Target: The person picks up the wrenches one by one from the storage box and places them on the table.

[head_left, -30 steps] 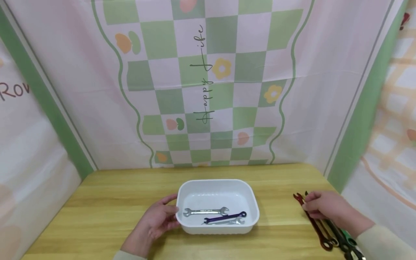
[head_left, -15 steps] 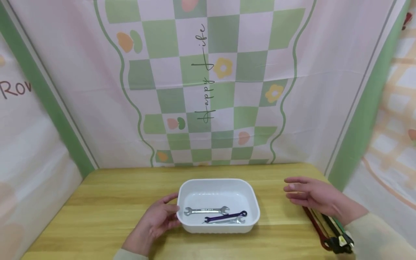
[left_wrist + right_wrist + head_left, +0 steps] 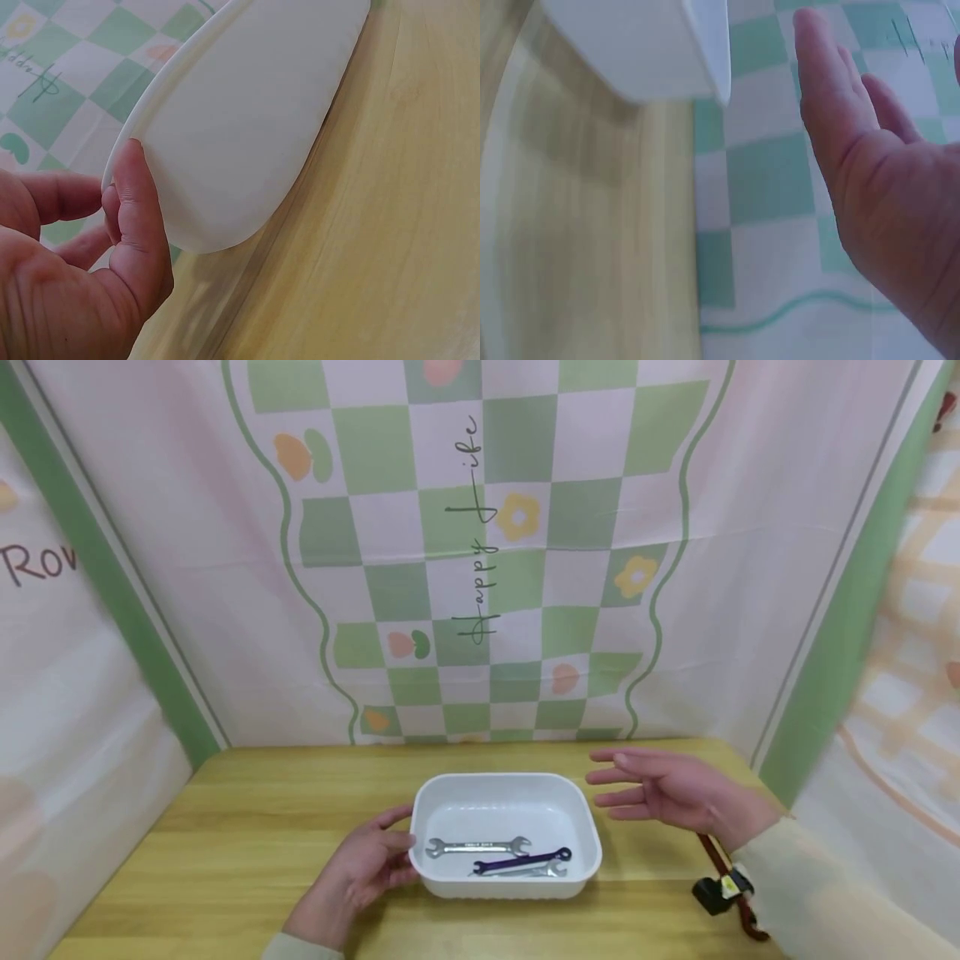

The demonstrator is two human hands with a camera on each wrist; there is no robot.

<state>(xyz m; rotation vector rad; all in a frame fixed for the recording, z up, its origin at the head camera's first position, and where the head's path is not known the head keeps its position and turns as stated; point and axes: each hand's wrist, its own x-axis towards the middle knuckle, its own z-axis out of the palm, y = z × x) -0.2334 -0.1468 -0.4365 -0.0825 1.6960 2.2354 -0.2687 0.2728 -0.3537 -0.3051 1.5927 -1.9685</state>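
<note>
My left hand (image 3: 367,864) holds the left side of a white plastic basin (image 3: 517,889); in the left wrist view its thumb overlaps the wall near the rim (image 3: 120,142). Inside the basin lie a silver open-end wrench (image 3: 477,848), a purple combination wrench (image 3: 517,862) and another silver wrench (image 3: 557,869) partly under the purple one. My right hand (image 3: 667,789) is in the air at the basin's far right corner, fingers spread and fairly straight, holding nothing. Beneath that forearm shows a red wrench (image 3: 712,853), mostly covered by the sleeve.
A wooden table (image 3: 262,827) carries everything. Behind it hangs a checked, printed curtain (image 3: 517,585), with more cloth along both sides. A small black device (image 3: 712,896) sits at the right wrist, over the red wrench.
My right hand has risen from the wrenches on the right and moved left toward the basin, its fingers spreading. The sleeve now covers most of those wrenches. The left hand stays on the basin.
</note>
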